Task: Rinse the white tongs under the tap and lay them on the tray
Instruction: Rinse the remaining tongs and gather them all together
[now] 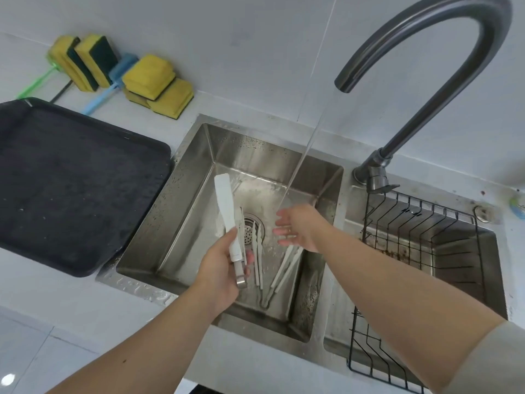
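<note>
White tongs held over the sink, water running.

Over the near-left part of the sink (187, 194), the left hand (218, 268) curls its fingers round the white tongs (225, 206) near their metal hinge end; their flat arms lie pressed together and point away, above the sink's left side. On the sink floor just right of that hand, 2 more tong pairs (257, 251) lie beside the drain (251, 226). Above the sink's middle, the right hand (298, 226) is spread, fingers straight, holding nothing, where the water stream (301, 163) meets its fingertips. Right of the sink, a black wire rack (412, 223) sits in a 2nd basin. Left of the sink, the dark tray (71, 180) rests on the counter (42, 294). Behind the sink's right corner rises the grey tap (426, 32); behind its left corner, yellow sponges (150, 75) sit by the wall.
</note>
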